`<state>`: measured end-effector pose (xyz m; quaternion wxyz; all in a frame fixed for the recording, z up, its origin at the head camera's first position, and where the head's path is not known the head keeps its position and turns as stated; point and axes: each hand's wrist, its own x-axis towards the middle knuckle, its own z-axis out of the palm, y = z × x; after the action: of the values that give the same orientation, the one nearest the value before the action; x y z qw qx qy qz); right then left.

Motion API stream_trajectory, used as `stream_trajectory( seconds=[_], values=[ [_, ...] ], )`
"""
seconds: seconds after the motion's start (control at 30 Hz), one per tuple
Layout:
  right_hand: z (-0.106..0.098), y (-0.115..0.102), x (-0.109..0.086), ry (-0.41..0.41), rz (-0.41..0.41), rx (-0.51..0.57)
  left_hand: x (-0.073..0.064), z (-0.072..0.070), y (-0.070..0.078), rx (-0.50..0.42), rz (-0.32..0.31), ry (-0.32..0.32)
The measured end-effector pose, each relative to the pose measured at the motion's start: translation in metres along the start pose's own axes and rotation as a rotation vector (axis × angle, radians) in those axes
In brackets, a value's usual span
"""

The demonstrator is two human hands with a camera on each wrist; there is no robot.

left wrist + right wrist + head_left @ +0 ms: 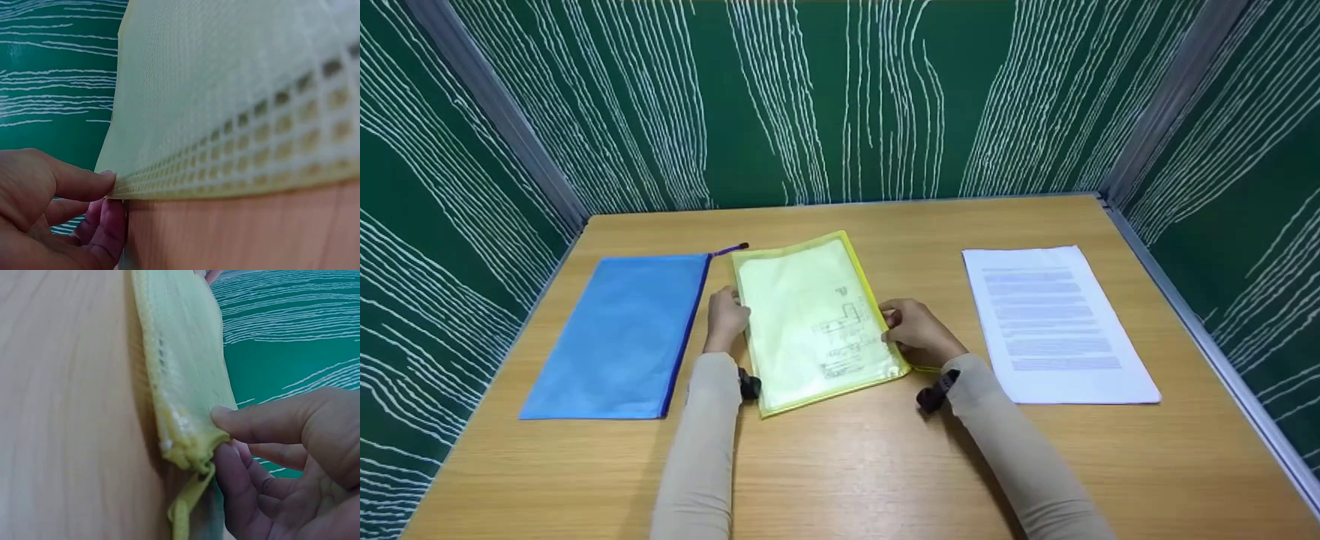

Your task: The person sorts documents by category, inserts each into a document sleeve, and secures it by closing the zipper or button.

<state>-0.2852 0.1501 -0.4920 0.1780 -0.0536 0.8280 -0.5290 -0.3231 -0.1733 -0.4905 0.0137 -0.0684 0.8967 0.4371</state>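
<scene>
A rectangular yellow pouch (pixel 802 330) of translucent plastic, its surface a fine raised grid, lay at an angle over the middle of the wood-grained table (pixel 847 480). Faint line drawings showed through it. The left hand (pixel 727 321) had its grip pinched on the pouch's left edge; the right hand (pixel 921 330) had its grip pinched on the right edge, close to the corner bearing a slim yellow pull (pixel 180 517). Pouches numbered two: the other, a blue pouch (pixel 615 337) with a dark edge strip, lay flat on the left. One oblong of printed white paper (pixel 1057 322) lay on the right, its sheet count unclear.
</scene>
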Motion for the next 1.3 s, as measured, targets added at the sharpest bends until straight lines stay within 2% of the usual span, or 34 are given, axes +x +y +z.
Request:
stream_trajectory(
  seconds=[0.27,0.37,0.63,0.87,1.03,1.1,1.3],
  values=[
    [-0.01,0.002,-0.008,0.025,-0.025,-0.054,0.003,0.014,0.006,-0.055,0.087,0.081],
    [-0.015,0.004,-0.011,0.03,-0.023,-0.067,0.003,0.019,0.01,-0.072,0.111,0.091],
    [-0.032,0.008,-0.02,0.042,-0.031,-0.128,0.002,0.033,0.025,-0.186,0.1,0.045],
    [-0.048,0.014,-0.028,0.06,-0.006,-0.136,0.001,0.047,0.033,-0.277,0.102,-0.035],
    [-0.062,0.019,-0.036,0.048,0.009,-0.126,0.001,0.06,0.039,-0.299,0.141,-0.056],
    [-0.067,0.021,-0.039,0.041,0.012,-0.121,0.001,0.065,0.042,-0.327,0.133,-0.061],
    [-0.085,0.029,-0.049,0.029,0.035,-0.109,0.0,0.08,0.055,-0.309,0.137,-0.082]
  ],
)
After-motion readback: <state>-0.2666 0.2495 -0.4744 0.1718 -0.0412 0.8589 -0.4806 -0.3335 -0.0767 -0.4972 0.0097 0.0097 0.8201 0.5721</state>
